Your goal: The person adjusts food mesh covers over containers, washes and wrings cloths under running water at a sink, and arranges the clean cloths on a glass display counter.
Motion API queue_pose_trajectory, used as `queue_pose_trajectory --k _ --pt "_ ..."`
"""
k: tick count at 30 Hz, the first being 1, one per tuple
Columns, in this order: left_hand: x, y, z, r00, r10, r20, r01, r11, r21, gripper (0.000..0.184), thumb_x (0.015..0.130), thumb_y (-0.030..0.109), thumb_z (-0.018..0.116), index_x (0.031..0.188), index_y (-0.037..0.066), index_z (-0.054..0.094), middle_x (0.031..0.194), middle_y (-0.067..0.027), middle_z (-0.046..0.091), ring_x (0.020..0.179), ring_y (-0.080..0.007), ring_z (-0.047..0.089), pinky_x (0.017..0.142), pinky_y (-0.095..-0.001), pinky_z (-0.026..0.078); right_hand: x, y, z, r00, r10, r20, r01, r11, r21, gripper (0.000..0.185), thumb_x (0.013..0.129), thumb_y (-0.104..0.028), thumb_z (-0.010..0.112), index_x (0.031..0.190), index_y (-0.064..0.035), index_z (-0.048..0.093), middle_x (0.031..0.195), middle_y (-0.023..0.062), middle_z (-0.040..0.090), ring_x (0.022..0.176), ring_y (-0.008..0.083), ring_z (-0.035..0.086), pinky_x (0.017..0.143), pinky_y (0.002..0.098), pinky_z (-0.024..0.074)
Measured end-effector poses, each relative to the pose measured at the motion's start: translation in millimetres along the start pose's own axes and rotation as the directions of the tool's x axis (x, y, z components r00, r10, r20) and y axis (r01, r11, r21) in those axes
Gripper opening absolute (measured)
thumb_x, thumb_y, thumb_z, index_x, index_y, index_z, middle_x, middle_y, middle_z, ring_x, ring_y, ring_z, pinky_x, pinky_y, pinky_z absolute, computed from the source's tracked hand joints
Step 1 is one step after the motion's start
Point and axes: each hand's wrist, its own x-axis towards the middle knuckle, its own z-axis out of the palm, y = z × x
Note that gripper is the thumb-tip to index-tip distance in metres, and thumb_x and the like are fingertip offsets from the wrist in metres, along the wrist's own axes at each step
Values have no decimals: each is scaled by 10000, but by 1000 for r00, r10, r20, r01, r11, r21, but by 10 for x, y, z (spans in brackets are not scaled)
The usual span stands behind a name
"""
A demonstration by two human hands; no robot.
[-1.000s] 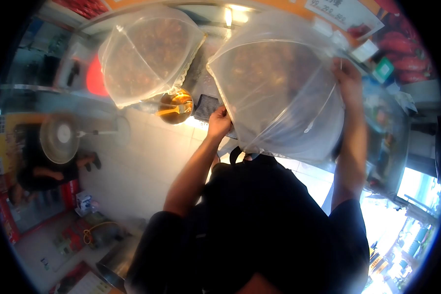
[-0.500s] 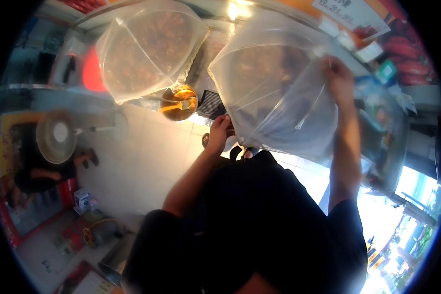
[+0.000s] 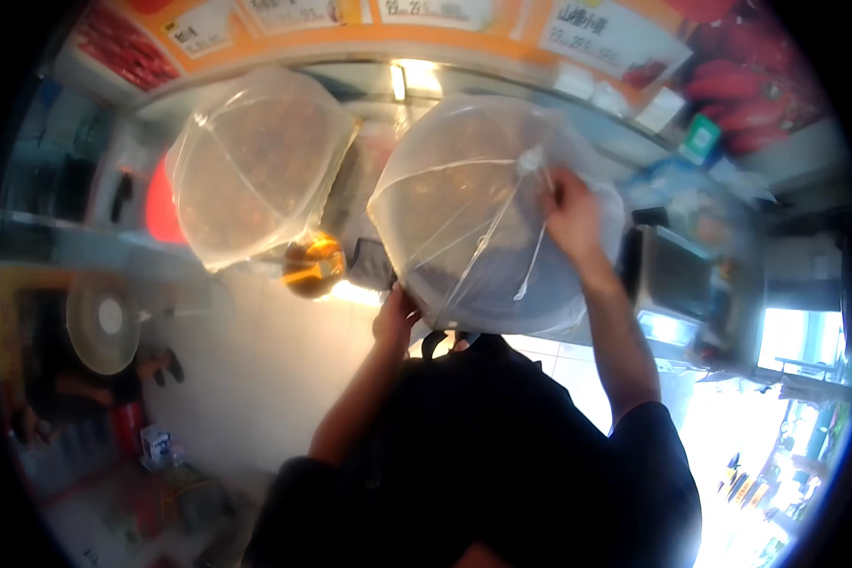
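A white mesh food cover (image 3: 454,213), spread like a small umbrella, fills the space in front of me over something dim and brownish. My left hand (image 3: 395,317) is closed on its lower left rim. High on the cover's right side, my right hand (image 3: 571,213) has its fingers closed at the mesh beside the white top hub, and a white cord hangs below. To the left stands a second mesh food cover (image 3: 260,166) with brownish food under it. Between the covers sit a bowl of amber liquid (image 3: 314,265) and a dark rectangular item (image 3: 372,263).
Price signs on an orange board (image 3: 511,24) run along the far side behind the counter. A red round object (image 3: 164,208) is at the left. A fan (image 3: 104,324) stands lower left, near a seated person. Metal equipment (image 3: 677,270) lies to the right.
The view has tilted up, showing more price signs. The cover in my hands now looks rounder and more fully spread. My right hand has moved in towards its top hub.
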Motion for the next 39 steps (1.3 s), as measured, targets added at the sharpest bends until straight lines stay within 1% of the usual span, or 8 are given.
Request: queue_pose_trajectory --k 7,11,17,21,29,31,33,39 --pt "-87 -8 218 906 392 -159 -253 804 539 475 1000 306 589 1339 -20 519 1239 -121 593 1128 -238 568 992 -393 453 -378 51 -427 960 22 -279 -12 999 36 211 892 -215 732 1019 -56 675 818 81 624 684 243 624 631 364 512" --pt "-163 34 228 881 453 -138 -322 787 526 420 989 248 610 1313 -10 542 1213 -112 606 1064 -190 586 897 -331 489 -1036 985 -512 803 241 -545 -343 935 -91 349 935 -305 693 1146 -31 649 881 120 641 830 253 653 731 378 528" --pt "-64 38 202 950 309 41 -244 658 712 431 960 197 646 1309 -29 530 1202 -129 608 1061 -202 596 873 -345 503 -1797 1957 -147 610 763 -214 -743 644 180 651 925 -490 639 1335 12 570 1165 191 674 1059 341 661 934 429 501" --pt "-307 72 557 901 429 72 -248 370 895 602 883 168 731 1373 -63 467 1267 -189 558 1129 -278 586 929 -388 493 -1668 1866 -15 624 724 -293 -733 672 101 704 878 -480 686 1317 55 561 1233 283 642 1140 423 625 973 455 481" --pt "-667 233 1035 861 481 165 -293 204 934 932 763 215 836 1480 -69 313 1514 -283 349 1430 -404 337 1167 -453 313 -1638 2041 28 666 667 -334 -701 712 23 450 885 -334 651 1140 37 638 980 302 689 953 495 655 828 518 511" --pt "-742 308 1154 709 614 348 -379 -85 922 944 743 206 843 1492 -38 322 1572 -284 285 1465 -411 297 1183 -468 288 -1660 2007 15 655 667 -355 -689 720 80 422 925 -349 616 1110 29 650 952 304 684 934 499 652 807 524 509" --pt "-747 375 1216 703 591 396 -436 -83 896 905 737 125 789 1507 -4 332 1593 -289 256 1485 -431 264 1190 -499 270 -1736 1944 -36 647 667 -368 -675 726 131 411 965 -364 581 1079 22 662 924 307 678 914 504 649 786 530 507" --pt "-516 1043 2368 211 591 778 -749 -414 518 643 839 26 633 1453 5 444 1535 -254 386 1432 -468 335 1172 -531 284 -1778 1906 -143 653 652 -385 -678 730 87 397 1011 -361 537 933 -8 701 852 292 661 811 497 636 676 527 480"
